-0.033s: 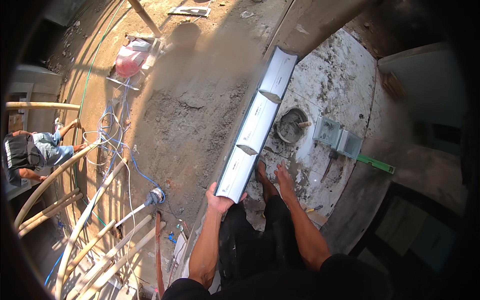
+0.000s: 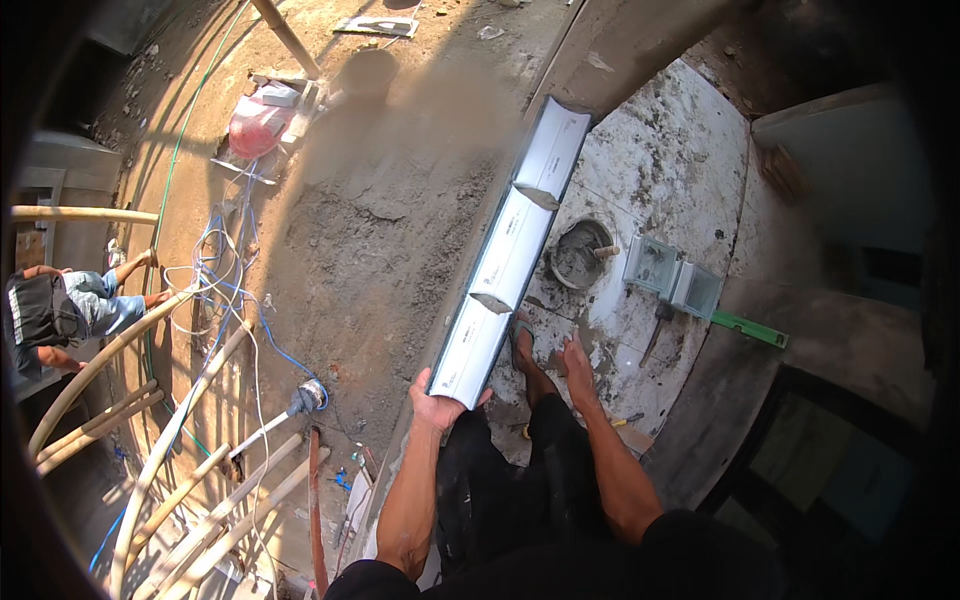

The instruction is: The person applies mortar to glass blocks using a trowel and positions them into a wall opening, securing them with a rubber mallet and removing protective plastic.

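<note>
A row of three white, concave-edged blocks, which look like glass blocks, runs away from me along the narrow wall. Grey mortar shows at the joints between them. My left hand grips the near end of the closest block, thumb on the left and fingers curled under its end. My right hand is held up right of the row with its fingers stretched out and nothing in it. Beyond it stands a round bucket of mortar with a wooden handle sticking out.
Two clear glass blocks lie right of the bucket, near a green bar and a dark-headed tool. Left of the wall are rough grey ground, tangled cables and bamboo poles. Another person is at far left.
My right hand has drawn slightly toward me and to the right. My left hand stays on the block's near end.
</note>
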### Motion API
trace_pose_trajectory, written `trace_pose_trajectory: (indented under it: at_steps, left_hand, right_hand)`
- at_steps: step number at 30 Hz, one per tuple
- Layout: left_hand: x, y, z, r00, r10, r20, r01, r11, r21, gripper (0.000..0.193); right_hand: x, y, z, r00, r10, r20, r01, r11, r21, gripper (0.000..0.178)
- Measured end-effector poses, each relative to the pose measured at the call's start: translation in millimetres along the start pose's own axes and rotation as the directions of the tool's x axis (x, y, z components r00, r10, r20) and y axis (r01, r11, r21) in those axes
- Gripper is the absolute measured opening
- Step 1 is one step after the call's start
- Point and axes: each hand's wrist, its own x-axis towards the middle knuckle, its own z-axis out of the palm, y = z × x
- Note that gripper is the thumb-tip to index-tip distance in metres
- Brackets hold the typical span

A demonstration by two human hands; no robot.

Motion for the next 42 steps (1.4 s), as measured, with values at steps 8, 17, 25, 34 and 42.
trace_pose_trajectory:
  at_steps: [8, 17, 25, 34, 42]
  left_hand:
    - [-7, -1, 0, 0.998, 0.014, 0.054, -0.014, 1.0, -0.002, 0.073]
    - [-2, -9, -28, 0.995, 0.091, -0.038, -0.086, 0.99, 0.112, 0.072]
    - [-7, -32, -19, 0.929, 0.274, -0.249, -0.199, 0.937, 0.287, 0.061]
    - [9, -54, -2, 0.821, 0.508, -0.262, -0.349, 0.809, 0.473, 0.07]
    - [8, -76, -27, 0.58, 0.74, -0.34, -0.54, 0.662, 0.519, 0.062]
  right_hand:
    - [-133, 80, -159, 0.508, 0.829, -0.233, -0.84, 0.537, 0.078, 0.068]
    - [-305, 107, -186, 0.399, 0.913, 0.088, -0.917, 0.397, 0.038, 0.065]
    - [-277, 53, -269, 0.463, 0.817, 0.343, -0.875, 0.36, 0.323, 0.057]
    - [13, 313, -398, 0.797, 0.317, -0.514, -0.467, 0.864, -0.19, 0.055]
    - [171, 426, -377, 0.721, 0.279, -0.635, -0.629, 0.649, -0.428, 0.076]
